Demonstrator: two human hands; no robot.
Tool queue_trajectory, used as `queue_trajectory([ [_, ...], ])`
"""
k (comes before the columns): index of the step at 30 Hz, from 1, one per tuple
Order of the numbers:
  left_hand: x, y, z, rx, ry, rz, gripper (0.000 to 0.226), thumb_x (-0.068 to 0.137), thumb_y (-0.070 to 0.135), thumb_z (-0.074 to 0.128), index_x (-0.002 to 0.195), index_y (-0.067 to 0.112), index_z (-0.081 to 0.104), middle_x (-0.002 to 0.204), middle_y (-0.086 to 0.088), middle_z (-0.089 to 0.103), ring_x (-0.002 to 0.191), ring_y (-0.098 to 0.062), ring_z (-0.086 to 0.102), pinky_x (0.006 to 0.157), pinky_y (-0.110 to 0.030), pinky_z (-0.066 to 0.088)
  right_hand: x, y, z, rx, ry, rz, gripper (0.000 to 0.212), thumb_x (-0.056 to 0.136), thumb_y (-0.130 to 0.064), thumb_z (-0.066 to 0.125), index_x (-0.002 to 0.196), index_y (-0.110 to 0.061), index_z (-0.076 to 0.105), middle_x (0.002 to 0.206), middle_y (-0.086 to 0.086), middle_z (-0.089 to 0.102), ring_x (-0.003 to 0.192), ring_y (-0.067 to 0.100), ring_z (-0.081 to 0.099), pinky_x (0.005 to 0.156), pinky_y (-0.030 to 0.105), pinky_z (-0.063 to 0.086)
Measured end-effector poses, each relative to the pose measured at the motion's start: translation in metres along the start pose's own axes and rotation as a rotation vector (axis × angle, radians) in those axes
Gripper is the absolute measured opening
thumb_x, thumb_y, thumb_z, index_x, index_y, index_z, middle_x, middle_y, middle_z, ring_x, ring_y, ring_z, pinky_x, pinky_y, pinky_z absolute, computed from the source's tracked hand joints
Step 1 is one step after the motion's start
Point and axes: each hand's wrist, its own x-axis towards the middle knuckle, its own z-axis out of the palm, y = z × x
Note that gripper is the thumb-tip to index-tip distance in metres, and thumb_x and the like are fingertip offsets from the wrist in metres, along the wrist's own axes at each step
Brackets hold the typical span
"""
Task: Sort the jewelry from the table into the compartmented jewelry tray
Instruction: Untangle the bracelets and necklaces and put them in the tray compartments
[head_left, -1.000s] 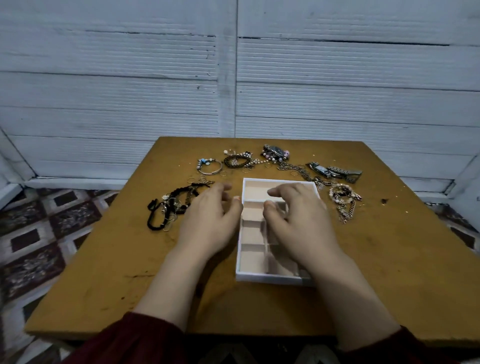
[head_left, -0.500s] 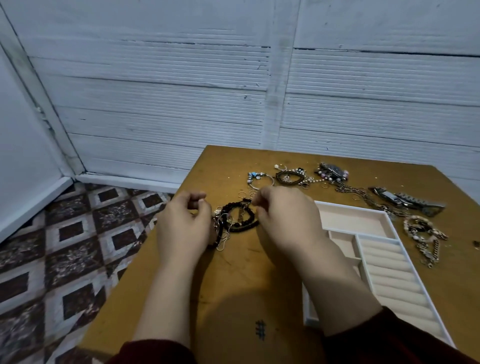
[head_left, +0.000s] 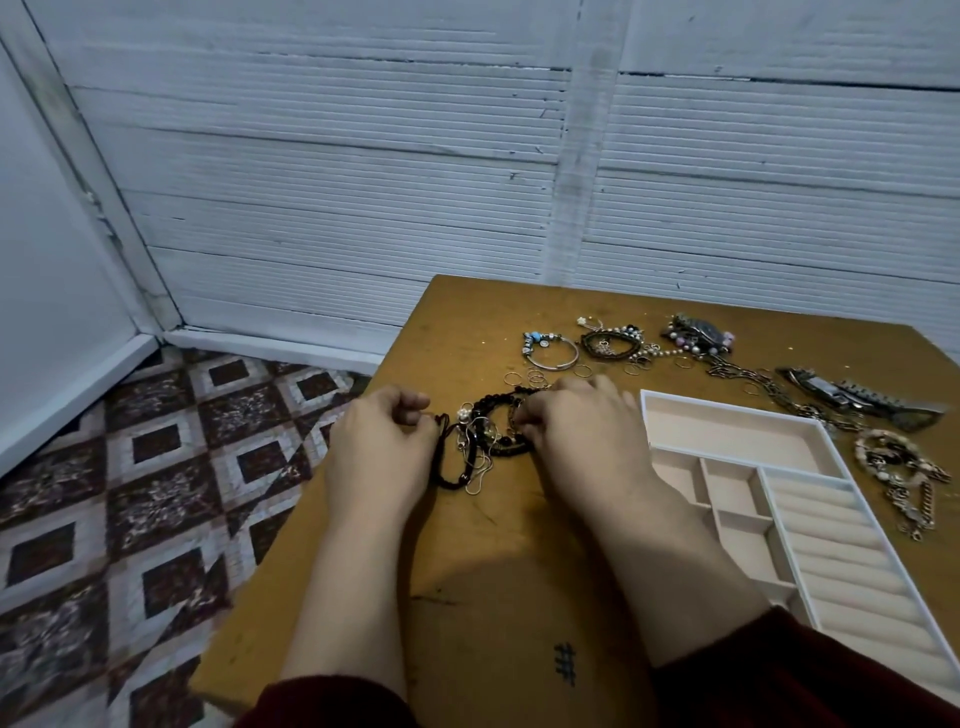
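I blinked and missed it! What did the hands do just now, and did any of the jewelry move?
Both hands left the jewelry tray and moved left to the black bracelet tangle. The left hand now pinches its cord end; the fingers of the right hand hold the beaded side. The tray stayed empty, and the other jewelry at the far side of the table stayed put.

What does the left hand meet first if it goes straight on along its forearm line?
Probably nothing: ahead of the left hand is bare table up to its far edge, then the wall. The black bracelet tangle it pinches lies to its right, off that line. Depth unclear.
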Motion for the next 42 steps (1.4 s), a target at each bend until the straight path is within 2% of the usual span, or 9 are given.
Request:
queue_trajectory([
  [9,-0.002,0.002,-0.003,0.007,-0.001,-0.005,0.012,0.083,0.018,0.060,0.084,0.028,0.065,0.080,0.012,0.064,0.080,-0.014,0.061,0.063,-0.026,0.043,-0.003,0.000,0.001,-0.058,-0.038,-0.005,0.029,0.095,-0.043,0.047,0.120,-0.039,0.060,0.124,-0.002,0.050,0.119,0.026,0.037,0.093,0.037,0.029],
  [13,-0.002,0.003,-0.004,0.019,-0.003,0.000,0.013,0.084,0.017,0.059,0.087,0.027,0.066,0.077,0.015,0.060,0.077,-0.011,0.059,0.056,-0.019,0.037,-0.003,0.001,0.001,-0.077,-0.057,0.014,0.030,0.094,-0.044,0.049,0.120,-0.036,0.060,0.125,0.001,0.050,0.121,0.027,0.036,0.096,0.038,0.029],
  [19,-0.001,0.003,-0.004,0.008,-0.004,0.005,0.012,0.084,0.018,0.059,0.089,0.026,0.067,0.079,0.013,0.062,0.078,-0.013,0.061,0.064,-0.025,0.041,-0.005,0.003,-0.002,-0.052,-0.079,-0.003,0.024,0.094,-0.042,0.048,0.114,-0.034,0.060,0.124,0.001,0.047,0.121,0.027,0.033,0.095,0.039,0.027],
  [24,-0.001,0.004,-0.004,-0.001,-0.005,0.010,0.012,0.084,0.018,0.060,0.090,0.025,0.067,0.081,0.012,0.062,0.081,-0.014,0.061,0.066,-0.025,0.042,-0.008,0.001,0.001,-0.110,-0.064,-0.023,0.036,0.096,-0.037,0.039,0.122,-0.018,0.055,0.127,0.006,0.046,0.121,0.029,0.033,0.096,0.040,0.027],
  [29,-0.002,0.005,-0.004,-0.005,-0.002,0.019,0.011,0.084,0.018,0.060,0.091,0.024,0.067,0.081,0.011,0.062,0.082,-0.014,0.060,0.068,-0.025,0.041,-0.008,0.000,-0.006,-0.040,0.060,0.003,0.035,0.095,-0.038,0.038,0.119,-0.017,0.054,0.122,0.003,0.049,0.117,0.025,0.037,0.093,0.037,0.027],
  [33,-0.003,0.005,-0.004,-0.012,-0.006,0.017,0.011,0.085,0.019,0.059,0.090,0.025,0.067,0.080,0.014,0.062,0.083,-0.014,0.061,0.072,-0.029,0.047,-0.008,-0.001,-0.017,0.152,0.253,0.003,0.022,0.093,-0.035,0.045,0.106,-0.020,0.055,0.111,-0.001,0.056,0.109,0.023,0.042,0.086,0.033,0.025],
  [38,-0.002,0.007,-0.004,-0.005,-0.008,0.033,0.012,0.085,0.019,0.059,0.091,0.027,0.066,0.079,0.015,0.060,0.082,-0.013,0.061,0.069,-0.027,0.044,-0.009,0.000,-0.018,0.340,0.382,-0.005,0.011,0.092,-0.029,0.053,0.098,-0.021,0.058,0.097,-0.004,0.064,0.099,0.023,0.050,0.080,0.034,0.028],
  [41,-0.003,0.008,-0.003,0.026,-0.052,0.071,0.014,0.085,0.021,0.060,0.095,0.028,0.067,0.087,0.010,0.063,0.085,-0.016,0.059,0.065,-0.027,0.042,-0.009,0.002,-0.020,0.419,0.413,0.004,0.010,0.092,-0.028,0.054,0.098,-0.022,0.058,0.093,-0.008,0.061,0.096,0.020,0.050,0.080,0.033,0.029],
  [42,-0.003,0.008,-0.002,0.063,-0.071,0.097,0.015,0.085,0.023,0.061,0.096,0.030,0.068,0.093,0.008,0.063,0.093,-0.019,0.057,0.070,-0.030,0.043,-0.010,0.003,-0.022,0.439,0.428,0.008,0.010,0.092,-0.028,0.054,0.098,-0.021,0.059,0.091,-0.010,0.059,0.096,0.020,0.050,0.080,0.033,0.029],
])
